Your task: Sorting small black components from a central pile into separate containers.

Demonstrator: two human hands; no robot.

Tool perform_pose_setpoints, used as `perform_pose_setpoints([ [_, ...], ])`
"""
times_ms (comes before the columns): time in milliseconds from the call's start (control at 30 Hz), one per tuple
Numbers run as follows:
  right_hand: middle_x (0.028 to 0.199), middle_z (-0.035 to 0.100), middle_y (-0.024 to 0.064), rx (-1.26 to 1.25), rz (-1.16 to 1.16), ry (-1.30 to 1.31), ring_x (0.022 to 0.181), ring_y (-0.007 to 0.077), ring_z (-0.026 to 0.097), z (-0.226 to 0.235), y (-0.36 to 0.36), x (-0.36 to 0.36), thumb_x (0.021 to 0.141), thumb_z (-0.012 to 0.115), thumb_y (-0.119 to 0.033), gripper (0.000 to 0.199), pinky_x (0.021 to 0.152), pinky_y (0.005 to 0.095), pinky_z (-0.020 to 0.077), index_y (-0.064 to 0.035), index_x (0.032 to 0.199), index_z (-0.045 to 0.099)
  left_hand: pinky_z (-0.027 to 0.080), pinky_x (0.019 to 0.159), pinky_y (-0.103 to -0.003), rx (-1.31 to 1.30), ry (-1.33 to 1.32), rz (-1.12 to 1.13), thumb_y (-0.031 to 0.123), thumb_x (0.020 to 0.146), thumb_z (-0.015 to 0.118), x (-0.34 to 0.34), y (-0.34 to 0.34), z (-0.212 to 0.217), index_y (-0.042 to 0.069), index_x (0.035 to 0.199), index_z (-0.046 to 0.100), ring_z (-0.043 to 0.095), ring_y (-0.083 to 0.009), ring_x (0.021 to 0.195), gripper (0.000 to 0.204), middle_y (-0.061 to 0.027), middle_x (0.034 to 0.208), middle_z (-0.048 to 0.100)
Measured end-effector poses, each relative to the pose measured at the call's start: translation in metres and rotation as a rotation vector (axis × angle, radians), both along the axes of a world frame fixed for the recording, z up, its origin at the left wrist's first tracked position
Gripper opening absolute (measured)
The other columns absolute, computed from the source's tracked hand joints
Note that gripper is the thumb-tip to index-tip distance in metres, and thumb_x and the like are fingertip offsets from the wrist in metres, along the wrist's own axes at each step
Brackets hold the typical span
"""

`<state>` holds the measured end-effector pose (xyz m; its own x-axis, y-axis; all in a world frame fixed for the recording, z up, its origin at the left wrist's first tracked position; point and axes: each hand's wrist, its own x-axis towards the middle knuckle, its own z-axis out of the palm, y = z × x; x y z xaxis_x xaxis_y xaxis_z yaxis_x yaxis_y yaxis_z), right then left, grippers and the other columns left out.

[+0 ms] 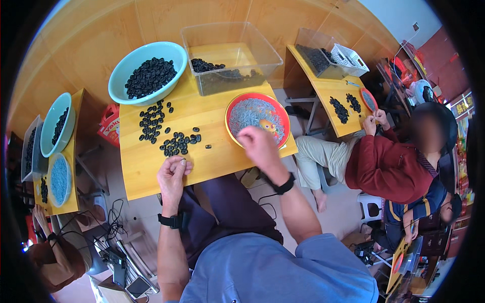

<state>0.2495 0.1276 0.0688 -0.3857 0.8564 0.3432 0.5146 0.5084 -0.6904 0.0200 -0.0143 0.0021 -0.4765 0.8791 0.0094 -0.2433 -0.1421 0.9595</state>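
Observation:
My left hand (174, 174) is at the table's front edge, thumb and fingertips pressed together. Whatever is between them is too small to make out. Over the near left part of a red round tray with a yellow rim (284, 113) is my right hand (258, 145), its fingers curled together; any small thing in them is hidden. Many small grey pieces (247, 113) fill the tray, partly covering an orange printed picture. Small black oval pieces (177, 144) lie in a loose group beyond my left hand, and one single black piece (208, 146) sits apart to the right.
At the back of the wooden table (217, 171) stand a turquoise basin (113, 83) of black pieces and a clear plastic bin (230, 83). A person in a dark red top (386, 166) works at another table (323, 93) on the right. Another person's arm (60, 257) shows at the left table.

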Motion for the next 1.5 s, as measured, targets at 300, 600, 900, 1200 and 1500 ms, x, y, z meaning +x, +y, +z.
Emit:
perform_pose_setpoints([
  [300, 0.082, 0.069, 0.0164, 0.015, -0.012, -0.417, 0.078, 0.0362, 0.067, -0.004, 0.06, 0.071, 0.079, 0.061, -0.006, 0.009, 0.069, 0.048, 0.0522, -0.0075, 0.083, 0.068, 0.055, 0.074, -0.024, -0.067, 0.04, 0.045, 0.001, 0.094, 0.063, 0.002, 0.004, -0.003, -0.004, 0.107, 0.062, 0.068, -0.0127, 0.082, 0.014, -0.0112, 0.093, 0.072],
  [600, 0.083, 0.069, 0.0156, -0.13, 0.006, -0.499, 0.078, 0.0356, 0.067, 0.002, 0.046, 0.07, 0.078, 0.058, -0.005, 0.01, 0.069, 0.0475, 0.0521, -0.0079, 0.081, 0.067, 0.054, 0.073, -0.023, -0.091, 0.06, 0.019, -0.001, 0.094, 0.062, 0.001, 0.004, -0.002, -0.005, 0.108, 0.062, 0.067, -0.0112, 0.08, 0.015, -0.0106, 0.091, 0.072],
  [900, 0.086, 0.069, 0.0153, -0.024, 0.05, -0.483, 0.082, 0.0356, 0.067, -0.001, 0.05, 0.067, 0.08, 0.06, -0.007, 0.01, 0.073, 0.0467, 0.052, -0.0071, 0.086, 0.068, 0.054, 0.073, -0.023, -0.097, 0.065, 0.038, -0.001, 0.094, 0.062, 0.002, 0.004, 0.0, -0.004, 0.103, 0.063, 0.067, -0.0109, 0.079, 0.01, -0.009, 0.088, 0.071],
  [1200, 0.087, 0.07, 0.0151, 0.034, 0.129, -0.58, 0.081, 0.0349, 0.067, -0.002, 0.053, 0.063, 0.08, 0.061, -0.008, 0.01, 0.073, 0.0461, 0.0526, -0.0056, 0.083, 0.07, 0.054, 0.073, -0.022, -0.073, 0.034, 0.02, 0.0, 0.094, 0.063, 0.001, 0.005, -0.001, -0.004, 0.103, 0.063, 0.067, -0.0107, 0.079, 0.01, -0.0094, 0.09, 0.071],
  [1500, 0.079, 0.069, 0.0177, 0.098, 0.157, -0.71, 0.073, 0.0356, 0.068, -0.003, 0.056, 0.055, 0.077, 0.059, -0.008, 0.012, 0.067, 0.0475, 0.0534, -0.007, 0.077, 0.071, 0.055, 0.074, -0.022, -0.097, 0.034, 0.01, 0.0, 0.094, 0.063, 0.0, 0.006, -0.002, -0.005, 0.104, 0.062, 0.068, -0.0112, 0.08, 0.011, -0.0093, 0.091, 0.071],
])
